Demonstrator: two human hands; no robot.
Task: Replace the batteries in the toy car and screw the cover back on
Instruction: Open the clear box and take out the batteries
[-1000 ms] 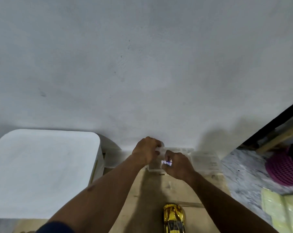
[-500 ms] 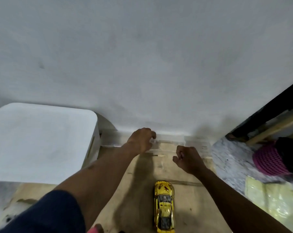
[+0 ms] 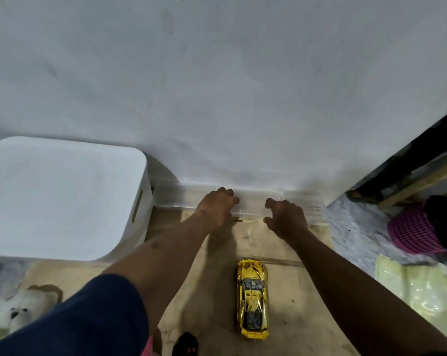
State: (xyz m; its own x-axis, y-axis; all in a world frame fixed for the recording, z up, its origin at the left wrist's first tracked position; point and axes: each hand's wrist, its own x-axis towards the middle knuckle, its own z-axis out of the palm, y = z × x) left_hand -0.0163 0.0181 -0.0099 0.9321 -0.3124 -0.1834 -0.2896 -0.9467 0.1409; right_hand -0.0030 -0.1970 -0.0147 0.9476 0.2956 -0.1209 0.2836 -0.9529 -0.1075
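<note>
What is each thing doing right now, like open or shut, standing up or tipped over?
Car: upright on its wheels, nobody touching it.
Box: clear, against the wall, left hand on it.
Left hand: fingers curled on the box; grip unclear.
Right hand: fingers half curled, nothing seen in it.
Bin: top closed.

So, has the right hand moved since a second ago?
Yes: the right hand has shifted rightward along the clear box, away from the left hand.
</note>
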